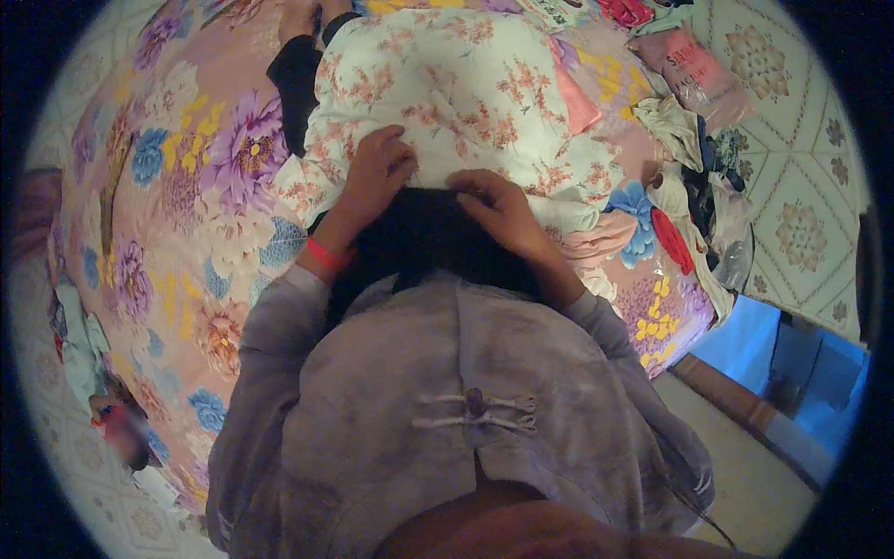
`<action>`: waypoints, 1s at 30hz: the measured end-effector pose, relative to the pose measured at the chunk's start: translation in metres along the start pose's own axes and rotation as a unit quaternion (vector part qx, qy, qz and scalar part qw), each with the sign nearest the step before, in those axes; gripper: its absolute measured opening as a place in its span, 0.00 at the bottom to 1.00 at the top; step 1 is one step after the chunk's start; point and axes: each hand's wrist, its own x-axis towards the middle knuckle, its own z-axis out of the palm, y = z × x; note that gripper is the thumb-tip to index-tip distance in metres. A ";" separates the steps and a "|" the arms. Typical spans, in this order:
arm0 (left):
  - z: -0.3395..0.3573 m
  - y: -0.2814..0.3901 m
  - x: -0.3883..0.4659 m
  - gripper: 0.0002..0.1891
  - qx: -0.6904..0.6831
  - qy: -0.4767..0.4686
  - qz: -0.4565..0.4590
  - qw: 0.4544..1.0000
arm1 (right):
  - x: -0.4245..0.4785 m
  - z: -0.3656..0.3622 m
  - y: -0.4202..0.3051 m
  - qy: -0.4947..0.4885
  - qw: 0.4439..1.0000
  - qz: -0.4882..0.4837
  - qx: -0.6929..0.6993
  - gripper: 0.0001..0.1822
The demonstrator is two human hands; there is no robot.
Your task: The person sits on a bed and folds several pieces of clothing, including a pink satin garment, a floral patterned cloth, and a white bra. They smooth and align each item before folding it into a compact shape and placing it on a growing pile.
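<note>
A white quilt or cloth with reddish floral sprigs (447, 98) lies spread over a person's legs. Its near edge runs across black fabric (447, 230) on the lap. My left hand (380, 168), with a red band (326, 255) at the wrist, rests on this edge, fingers curled. To its right, my right hand (492, 202) is bent at the same edge, thumb close to the forefinger. The two hands are a short gap apart. Whether either pinches the cloth or something thin is too dim to tell.
Flowered bedding (230, 230) spreads all around. Several garments, a red cloth (672, 241) and a pink printed plastic bag (698, 77) lie along the right edge. A black trouser leg (293, 91) shows at upper left. Patterned flooring (796, 223) and a blue-lit opening (740, 335) are beyond.
</note>
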 end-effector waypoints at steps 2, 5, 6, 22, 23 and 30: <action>-0.002 -0.007 0.006 0.16 0.008 -0.016 0.031 0.999 | 0.000 0.002 -0.002 0.010 1.000 -0.011 0.009 0.15; 0.001 0.007 0.002 0.14 0.015 0.008 0.068 0.998 | 0.001 0.004 -0.009 0.018 0.999 -0.002 0.037 0.15; 0.001 0.006 0.003 0.13 0.033 0.009 0.079 0.996 | 0.001 0.005 -0.005 0.021 0.999 -0.008 0.030 0.15; -0.044 0.011 0.063 0.13 -0.095 -0.007 -0.082 0.992 | 0.016 0.018 0.013 0.058 0.998 -0.015 -0.025 0.17; -0.044 0.008 0.065 0.13 -0.091 0.003 -0.071 0.993 | 0.019 0.017 0.014 0.073 0.996 -0.014 -0.048 0.18; -0.046 0.012 0.069 0.13 -0.134 0.018 -0.107 0.985 | 0.040 0.010 0.020 0.110 0.990 0.066 0.059 0.22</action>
